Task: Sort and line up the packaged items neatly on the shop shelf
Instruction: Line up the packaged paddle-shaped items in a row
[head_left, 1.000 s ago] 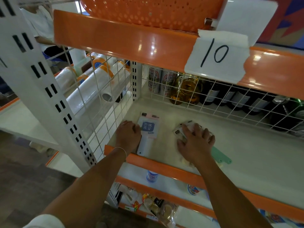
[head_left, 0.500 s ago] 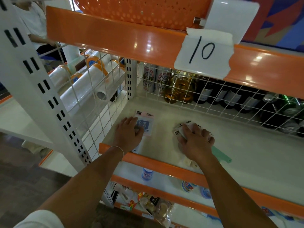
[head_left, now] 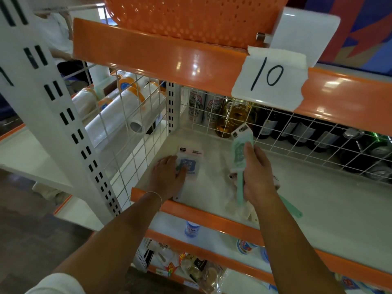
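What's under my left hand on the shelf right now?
The left hand rests on a flat pink-and-blue packet near the shelf's front corner. The packet's lower part is covered by the hand.

Two bare forearms in shot, no gloves, no watch. Left hand [head_left: 167, 177] has a thin pale bracelet [head_left: 153, 195] looped at the wrist, and there's a white sleeve edge [head_left: 55, 283] at the bottom corner. Right hand [head_left: 257, 177] wears nothing: no rings visible.
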Available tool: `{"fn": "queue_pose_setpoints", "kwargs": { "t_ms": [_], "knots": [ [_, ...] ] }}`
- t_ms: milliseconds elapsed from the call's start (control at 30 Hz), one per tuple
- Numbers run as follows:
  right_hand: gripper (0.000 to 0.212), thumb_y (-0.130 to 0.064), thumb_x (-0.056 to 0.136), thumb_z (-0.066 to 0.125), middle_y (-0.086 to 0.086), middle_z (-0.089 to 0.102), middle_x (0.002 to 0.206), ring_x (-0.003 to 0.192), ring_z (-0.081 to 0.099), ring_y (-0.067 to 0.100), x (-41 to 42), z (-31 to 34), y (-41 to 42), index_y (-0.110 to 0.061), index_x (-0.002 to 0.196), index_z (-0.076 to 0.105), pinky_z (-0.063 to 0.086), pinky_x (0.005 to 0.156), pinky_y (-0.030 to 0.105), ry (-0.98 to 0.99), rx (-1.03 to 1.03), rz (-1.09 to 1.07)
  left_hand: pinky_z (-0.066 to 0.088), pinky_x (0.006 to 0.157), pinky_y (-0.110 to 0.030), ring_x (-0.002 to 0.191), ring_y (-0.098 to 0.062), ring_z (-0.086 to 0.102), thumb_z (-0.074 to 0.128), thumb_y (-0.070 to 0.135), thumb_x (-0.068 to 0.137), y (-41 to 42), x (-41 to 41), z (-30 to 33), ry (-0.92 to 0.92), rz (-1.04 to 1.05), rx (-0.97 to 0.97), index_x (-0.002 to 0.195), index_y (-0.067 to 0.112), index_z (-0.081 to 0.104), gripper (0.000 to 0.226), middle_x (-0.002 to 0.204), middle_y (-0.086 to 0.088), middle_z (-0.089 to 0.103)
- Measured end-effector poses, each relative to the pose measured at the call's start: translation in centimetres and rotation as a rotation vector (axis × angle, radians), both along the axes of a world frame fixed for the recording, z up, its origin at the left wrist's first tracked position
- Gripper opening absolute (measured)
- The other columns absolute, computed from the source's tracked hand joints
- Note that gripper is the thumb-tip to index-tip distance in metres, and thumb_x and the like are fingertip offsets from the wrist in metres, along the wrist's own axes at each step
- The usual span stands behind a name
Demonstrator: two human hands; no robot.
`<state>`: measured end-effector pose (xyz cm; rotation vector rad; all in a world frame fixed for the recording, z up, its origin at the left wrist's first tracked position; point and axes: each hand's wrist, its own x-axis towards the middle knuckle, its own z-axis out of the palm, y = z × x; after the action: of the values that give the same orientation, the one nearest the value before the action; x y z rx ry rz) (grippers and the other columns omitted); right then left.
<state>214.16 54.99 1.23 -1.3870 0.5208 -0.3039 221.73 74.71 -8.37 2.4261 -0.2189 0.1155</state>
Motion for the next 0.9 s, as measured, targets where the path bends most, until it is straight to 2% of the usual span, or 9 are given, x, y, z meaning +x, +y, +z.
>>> {"fn": "queue_pose_setpoints", "kwargs": {
  "t_ms": [33, 100, 200, 367, 433, 500, 567, 667, 900],
  "knots": [
    [0.027, -0.043, 0.096, 0.052, 0.011, 0.067, 0.11, 0.099, 0.063, 0.029, 0.4, 0.1, 0.3, -0.022, 0.109, 0.064, 0.055, 0.083, 0.047, 0.059, 0.267, -0.001, 0.036, 0.109, -0.041, 0.127, -0.029, 0.046, 0.052, 0.037, 0.095, 0.0, -0.1, 0.1, 0.001, 0.004, -0.006, 0.134, 0.006, 0.05, 0.051, 0.134, -0.013, 0.055],
    [0.031, -0.044, 0.096, 0.05, 0.017, 0.067, 0.105, 0.099, 0.063, 0.037, 1.3, -0.7, 0.5, -0.017, 0.105, 0.063, 0.05, 0.089, 0.059, 0.153, 0.535, -0.001, 0.036, 0.106, -0.038, 0.124, -0.028, 0.048, 0.052, 0.035, 0.095, 0.0, -0.3, 0.4, -0.002, 0.005, -0.012, 0.132, 0.006, 0.052, 0.047, 0.132, -0.012, 0.056],
    [0.027, -0.034, 0.099, 0.049, 0.019, 0.068, 0.104, 0.096, 0.065, 0.039, 2.1, -2.7, 1.0, -0.012, 0.108, 0.062, 0.05, 0.086, 0.062, 0.214, 0.535, -0.047, 0.039, 0.102, -0.036, 0.119, -0.028, 0.051, 0.052, 0.034, 0.095, 0.0, -0.4, 0.6, -0.004, 0.002, -0.013, 0.127, 0.006, 0.054, 0.043, 0.127, -0.012, 0.059],
    [0.018, -0.005, 0.09, 0.054, 0.014, 0.07, 0.1, 0.087, 0.068, 0.029, 2.7, -5.6, 1.8, -0.013, 0.103, 0.063, 0.057, 0.082, 0.05, 0.273, 0.129, -0.067, 0.043, 0.101, -0.04, 0.117, -0.028, 0.052, 0.053, 0.036, 0.094, 0.0, -0.4, 0.6, 0.024, 0.0, -0.028, 0.124, 0.007, 0.056, 0.042, 0.122, -0.011, 0.06],
    [0.019, -0.011, 0.089, 0.057, 0.009, 0.068, 0.108, 0.085, 0.066, 0.02, 2.4, -5.9, 2.0, -0.018, 0.107, 0.059, 0.058, 0.08, 0.042, 0.306, -0.223, -0.023, 0.044, 0.099, -0.04, 0.114, -0.027, 0.053, 0.053, 0.034, 0.094, 0.0, -0.4, 0.6, 0.02, 0.0, -0.026, 0.121, 0.007, 0.057, 0.039, 0.119, -0.01, 0.061],
    [0.041, -0.017, 0.089, 0.058, 0.005, 0.062, 0.123, 0.099, 0.063, 0.022, 2.0, -6.1, 2.1, -0.016, 0.13, 0.048, 0.054, 0.083, 0.035, 0.341, -0.458, 0.025, 0.045, 0.098, -0.042, 0.113, -0.027, 0.053, 0.053, 0.036, 0.094, 0.0, -0.3, 0.5, 0.017, -0.004, -0.012, 0.119, 0.008, 0.058, 0.038, 0.116, -0.01, 0.062],
    [0.062, -0.02, 0.091, 0.058, 0.005, 0.058, 0.128, 0.113, 0.059, 0.026, 1.6, -6.3, 2.2, -0.016, 0.146, 0.032, 0.048, 0.084, 0.03, 0.33, -0.568, 0.059, 0.044, 0.098, -0.041, 0.113, -0.028, 0.053, 0.052, 0.037, 0.094, 0.1, -0.1, 0.2, 0.02, -0.006, 0.0, 0.119, 0.008, 0.058, 0.038, 0.115, -0.01, 0.062],
    [0.061, -0.026, 0.089, 0.062, 0.009, 0.058, 0.124, 0.115, 0.056, 0.028, 0.9, -7.2, 2.7, -0.013, 0.143, 0.038, 0.045, 0.09, 0.03, 0.248, -0.795, 0.156, 0.043, 0.1, -0.043, 0.116, -0.028, 0.052, 0.051, 0.039, 0.094, 0.1, 0.0, 0.1, 0.032, -0.007, 0.014, 0.119, 0.009, 0.058, 0.04, 0.116, -0.009, 0.063],
    [0.067, -0.046, 0.092, 0.055, 0.016, 0.025, 0.154, 0.142, 0.023, 0.029, 0.8, -8.6, 2.7, -0.014, 0.147, 0.034, 0.024, 0.115, 0.032, 0.38, -1.022, 0.311, 0.04, 0.105, -0.046, 0.127, -0.031, 0.045, 0.055, 0.036, 0.092, 0.0, 0.2, -0.2, 0.058, -0.006, 0.025, 0.127, 0.008, 0.055, 0.045, 0.126, -0.012, 0.06]
  ]
}}
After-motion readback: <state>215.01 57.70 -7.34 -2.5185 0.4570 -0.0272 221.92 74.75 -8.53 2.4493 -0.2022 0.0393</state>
